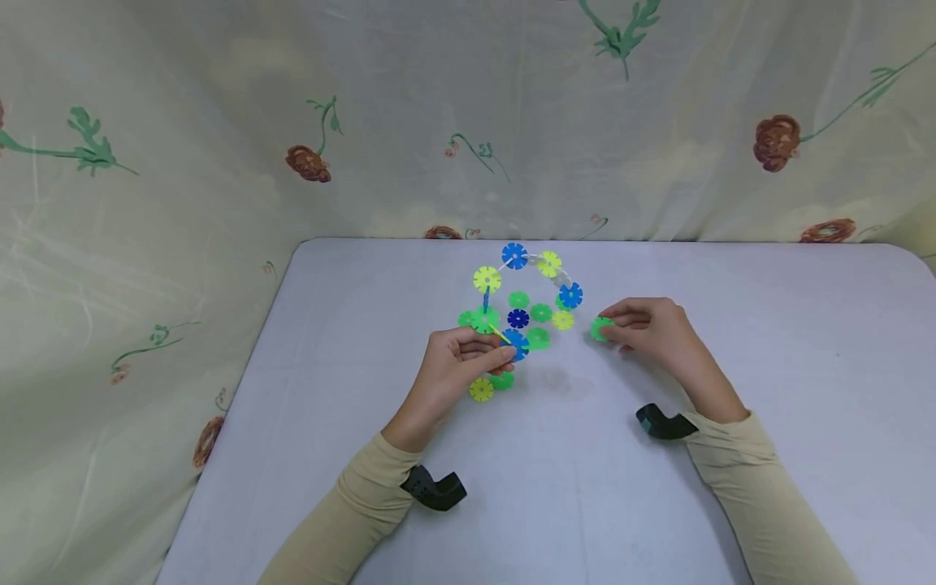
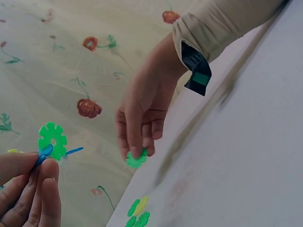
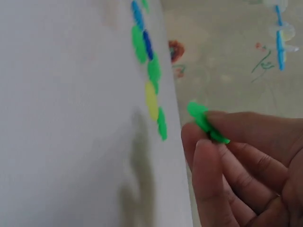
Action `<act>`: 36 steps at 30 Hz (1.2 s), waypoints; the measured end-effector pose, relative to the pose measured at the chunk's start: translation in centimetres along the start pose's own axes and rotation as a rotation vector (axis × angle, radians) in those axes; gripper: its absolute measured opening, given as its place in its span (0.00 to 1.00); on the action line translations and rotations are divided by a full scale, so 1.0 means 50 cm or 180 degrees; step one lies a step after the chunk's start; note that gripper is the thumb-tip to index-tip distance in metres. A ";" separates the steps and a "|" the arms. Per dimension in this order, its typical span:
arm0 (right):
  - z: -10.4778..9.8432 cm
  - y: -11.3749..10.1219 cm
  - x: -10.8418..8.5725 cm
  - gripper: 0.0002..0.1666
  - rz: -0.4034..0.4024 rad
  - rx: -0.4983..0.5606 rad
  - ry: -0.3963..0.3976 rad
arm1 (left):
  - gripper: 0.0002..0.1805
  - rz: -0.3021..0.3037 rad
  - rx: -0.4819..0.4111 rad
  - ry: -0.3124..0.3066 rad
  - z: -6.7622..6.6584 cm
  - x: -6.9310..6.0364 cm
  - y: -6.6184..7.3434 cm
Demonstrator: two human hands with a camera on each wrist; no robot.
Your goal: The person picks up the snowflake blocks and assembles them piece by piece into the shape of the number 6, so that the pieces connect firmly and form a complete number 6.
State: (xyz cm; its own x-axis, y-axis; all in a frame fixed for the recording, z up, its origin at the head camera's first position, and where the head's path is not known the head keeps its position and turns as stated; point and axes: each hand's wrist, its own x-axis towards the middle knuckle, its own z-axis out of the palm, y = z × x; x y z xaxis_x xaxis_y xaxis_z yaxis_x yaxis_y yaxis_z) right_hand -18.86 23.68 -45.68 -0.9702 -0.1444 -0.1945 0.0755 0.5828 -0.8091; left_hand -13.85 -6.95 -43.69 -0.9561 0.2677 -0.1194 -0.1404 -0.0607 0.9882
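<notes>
My left hand (image 1: 457, 361) pinches a blue notched disc (image 1: 517, 344) between thumb and fingers. That disc belongs to a curved chain of interlocked plastic snowflake discs, with a green disc (image 1: 484, 319), a yellow disc (image 1: 487, 279), a blue disc (image 1: 515, 256) and whitish ones joined edge to edge. The chain arcs up and to the right, ending around another blue disc (image 1: 571, 295). My right hand (image 1: 654, 329) holds a single green snowflake disc (image 3: 199, 116) by thumb and fingertips, apart from the chain. In the left wrist view, this green disc (image 2: 136, 160) shows below the fingers.
Loose discs lie on the white table (image 1: 351, 325) beyond and around my left hand, among them a dark blue disc (image 1: 517, 318), a yellow disc (image 1: 481, 390) and several green ones. A flowered curtain (image 1: 395, 122) hangs behind the table's far edge.
</notes>
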 end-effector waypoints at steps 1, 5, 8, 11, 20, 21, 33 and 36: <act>-0.001 -0.003 -0.001 0.20 -0.0037 0.0142 -0.0051 | 0.08 0.0002 -0.0008 -0.0002 0.000 0.000 0.000; -0.002 -0.018 -0.010 0.21 -0.0160 0.0588 -0.0169 | 0.08 -0.0006 0.0001 0.0011 0.000 0.001 0.000; 0.000 -0.036 -0.019 0.20 -0.0244 0.0727 -0.0179 | 0.08 -0.0014 0.0007 0.0021 0.000 0.001 0.000; 0.003 -0.052 -0.028 0.20 -0.0313 0.0820 -0.0205 | 0.09 -0.0018 0.0010 0.0022 0.000 0.001 0.000; 0.018 -0.085 -0.047 0.17 -0.0454 0.0894 -0.0295 | 0.09 -0.0030 0.0020 0.0024 0.000 -0.001 0.002; 0.020 -0.088 -0.049 0.17 -0.0465 0.0913 -0.0309 | 0.09 -0.0028 0.0022 0.0021 -0.001 -0.001 0.002; 0.038 -0.110 -0.060 0.17 -0.0456 0.0985 -0.0382 | 0.09 -0.0027 0.0022 0.0015 0.001 0.000 0.002; 0.042 -0.112 -0.060 0.16 -0.0458 0.0986 -0.0399 | 0.09 -0.0029 0.0036 0.0015 0.001 -0.001 0.003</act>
State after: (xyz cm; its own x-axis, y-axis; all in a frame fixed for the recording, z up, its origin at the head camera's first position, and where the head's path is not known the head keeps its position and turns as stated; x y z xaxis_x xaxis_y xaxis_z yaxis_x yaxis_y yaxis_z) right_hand -15.87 19.16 -41.74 -0.9416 -0.3155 -0.1175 0.0251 0.2823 -0.9590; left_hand -13.82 -6.92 -43.51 -0.9559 0.2638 -0.1290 -0.1464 -0.0474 0.9881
